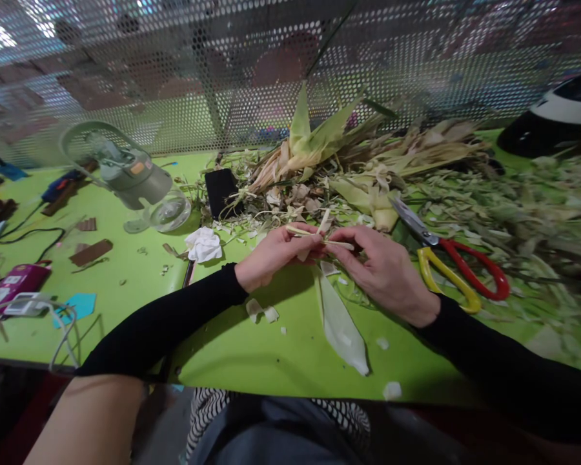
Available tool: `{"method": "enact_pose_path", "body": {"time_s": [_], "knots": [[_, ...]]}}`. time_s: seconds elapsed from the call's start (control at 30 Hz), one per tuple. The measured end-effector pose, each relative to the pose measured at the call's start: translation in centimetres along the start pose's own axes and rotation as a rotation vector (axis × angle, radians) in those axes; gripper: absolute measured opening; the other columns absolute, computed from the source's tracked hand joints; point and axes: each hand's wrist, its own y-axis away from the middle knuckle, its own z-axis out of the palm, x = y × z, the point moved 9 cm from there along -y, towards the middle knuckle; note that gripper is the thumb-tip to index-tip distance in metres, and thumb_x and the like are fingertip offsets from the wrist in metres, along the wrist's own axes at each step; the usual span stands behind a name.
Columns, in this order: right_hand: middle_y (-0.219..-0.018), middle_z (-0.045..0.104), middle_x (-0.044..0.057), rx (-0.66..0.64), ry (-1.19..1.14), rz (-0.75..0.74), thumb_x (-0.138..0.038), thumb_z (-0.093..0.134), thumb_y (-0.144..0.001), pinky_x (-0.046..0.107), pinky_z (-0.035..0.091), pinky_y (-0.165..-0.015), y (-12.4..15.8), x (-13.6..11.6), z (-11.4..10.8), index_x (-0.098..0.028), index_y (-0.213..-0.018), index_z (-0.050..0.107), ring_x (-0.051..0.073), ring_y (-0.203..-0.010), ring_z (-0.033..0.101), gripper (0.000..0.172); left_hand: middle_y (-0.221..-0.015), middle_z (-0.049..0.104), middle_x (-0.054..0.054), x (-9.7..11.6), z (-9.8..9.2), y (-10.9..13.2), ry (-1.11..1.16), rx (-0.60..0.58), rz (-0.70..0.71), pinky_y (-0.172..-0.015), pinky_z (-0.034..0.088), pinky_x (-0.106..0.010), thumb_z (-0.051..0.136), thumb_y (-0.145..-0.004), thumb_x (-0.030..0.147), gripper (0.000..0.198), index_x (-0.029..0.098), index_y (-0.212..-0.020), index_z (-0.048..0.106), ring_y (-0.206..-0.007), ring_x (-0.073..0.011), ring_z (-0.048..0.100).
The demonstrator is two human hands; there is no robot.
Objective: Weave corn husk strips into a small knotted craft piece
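Note:
Pale corn husk strips (339, 245) cross each other between my two hands, just above the green table. My left hand (283, 253) pinches them from the left side, its thumb pressed against the fingers. From the right, my right hand (385, 268) grips the same strips near their ends with thumb and forefinger. Below the hands a wide, pale piece of husk (341, 323) lies on the table, its top end partly hidden by the fingers. Scissors (445, 248) with one red and one yellow handle rest to the right of my right hand.
Behind the hands lies a heap of corn husks (314, 148) with shredded scraps (513, 213) to its right. Left of it are a black phone (221, 194), a crumpled tissue (203, 245) and a tipped bottle (135, 177). A perforated metal screen (174, 84) closes the back.

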Motion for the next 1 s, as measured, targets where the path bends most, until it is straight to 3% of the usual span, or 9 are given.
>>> {"method": "enact_pose_path", "body": {"time_s": [0.1, 0.2, 0.4, 0.5, 0.6, 0.7, 0.8, 0.9, 1.0], "knots": [[-0.069, 0.062, 0.003, -0.132, 0.060, 0.028, -0.042, 0.045, -0.103, 0.029, 0.036, -0.053, 0.1, 0.3, 1.3, -0.022, -0.081, 0.057, 0.016, -0.058, 0.053, 0.033, -0.071, 0.069, 0.002, 0.2, -0.1, 0.0, -0.090, 0.010, 0.014, -0.068, 0.049, -0.020, 0.068, -0.091, 0.019, 0.010, 0.013, -0.096, 0.061, -0.066, -0.0070, 0.066], [-0.062, 0.053, 0.000, -0.239, -0.003, -0.028, -0.035, 0.038, -0.104, 0.029, 0.033, -0.054, 0.3, -0.6, 2.1, -0.023, -0.073, 0.048, 0.015, -0.055, 0.047, 0.035, -0.068, 0.068, 0.002, 0.5, 0.5, 0.3, -0.218, -0.079, -0.008, -0.064, 0.049, -0.020, 0.072, -0.088, 0.023, 0.017, 0.013, -0.092, 0.060, -0.060, -0.0064, 0.063], [-0.058, 0.042, -0.003, -0.278, -0.222, -0.009, -0.031, 0.043, -0.101, 0.029, 0.030, -0.055, 0.2, -1.3, 1.7, -0.023, -0.067, 0.038, 0.013, -0.053, 0.039, 0.036, -0.061, 0.062, 0.005, 1.7, 1.4, 1.2, -0.341, -0.235, 0.043, -0.057, 0.045, -0.021, 0.077, -0.083, 0.037, 0.030, 0.014, -0.090, 0.059, -0.052, -0.0057, 0.056], [-0.064, 0.050, -0.001, -0.257, -0.275, 0.116, -0.039, 0.045, -0.101, 0.030, 0.033, -0.058, -0.1, 0.1, 1.4, -0.023, -0.071, 0.048, 0.014, -0.058, 0.045, 0.034, -0.070, 0.068, 0.001, 1.7, 0.5, 0.6, -0.261, -0.158, 0.054, -0.063, 0.047, -0.022, 0.072, -0.087, 0.036, 0.025, 0.014, -0.092, 0.059, -0.059, -0.0064, 0.060], [-0.068, 0.051, 0.000, -0.104, -0.264, 0.341, -0.052, 0.047, -0.100, 0.030, 0.034, -0.057, 0.0, 2.4, 0.6, -0.023, -0.078, 0.052, 0.015, -0.059, 0.045, 0.037, -0.083, 0.074, -0.003, 1.5, -1.1, -0.3, -0.107, 0.011, 0.108, -0.074, 0.049, -0.024, 0.066, -0.092, 0.032, 0.018, 0.016, -0.093, 0.057, -0.072, -0.0078, 0.065], [-0.066, 0.051, 0.000, -0.214, -0.368, 0.477, -0.065, 0.043, -0.098, 0.030, 0.033, -0.054, 0.8, 2.9, 2.6, -0.023, -0.075, 0.050, 0.014, -0.057, 0.043, 0.049, -0.094, 0.076, -0.004, 1.0, -1.2, -0.6, -0.004, 0.069, 0.175, -0.082, 0.049, -0.026, 0.069, -0.091, 0.030, 0.018, 0.018, -0.095, 0.057, -0.082, -0.0095, 0.067], [-0.066, 0.054, 0.000, -0.400, -0.536, 0.503, -0.071, 0.044, -0.096, 0.029, 0.036, -0.053, 1.6, 1.7, 5.1, -0.021, -0.079, 0.056, 0.014, -0.057, 0.046, 0.054, -0.100, 0.075, -0.005, 0.3, -0.1, -0.3, 0.051, 0.034, 0.195, -0.084, 0.050, -0.028, 0.072, -0.088, 0.028, 0.021, 0.017, -0.099, 0.058, -0.087, -0.0120, 0.068], [-0.067, 0.053, -0.001, -0.391, -0.569, 0.476, -0.062, 0.043, -0.100, 0.028, 0.035, -0.053, 1.7, 1.0, 5.3, -0.021, -0.081, 0.056, 0.013, -0.056, 0.044, 0.047, -0.103, 0.074, -0.005, 0.3, 0.4, 0.1, 0.025, 0.040, 0.218, -0.088, 0.051, -0.029, 0.070, -0.089, 0.023, 0.017, 0.016, -0.101, 0.060, -0.092, -0.0125, 0.068], [-0.063, 0.043, -0.004, -0.320, -0.466, 0.309, -0.047, 0.044, -0.102, 0.028, 0.031, -0.053, 1.1, -0.1, 4.2, -0.023, -0.072, 0.046, 0.012, -0.055, 0.037, 0.039, -0.101, 0.073, -0.004, 0.8, 0.6, 0.5, -0.078, 0.037, 0.225, -0.089, 0.050, -0.028, 0.068, -0.090, 0.020, 0.015, 0.015, -0.103, 0.062, -0.089, -0.0110, 0.067]]}}
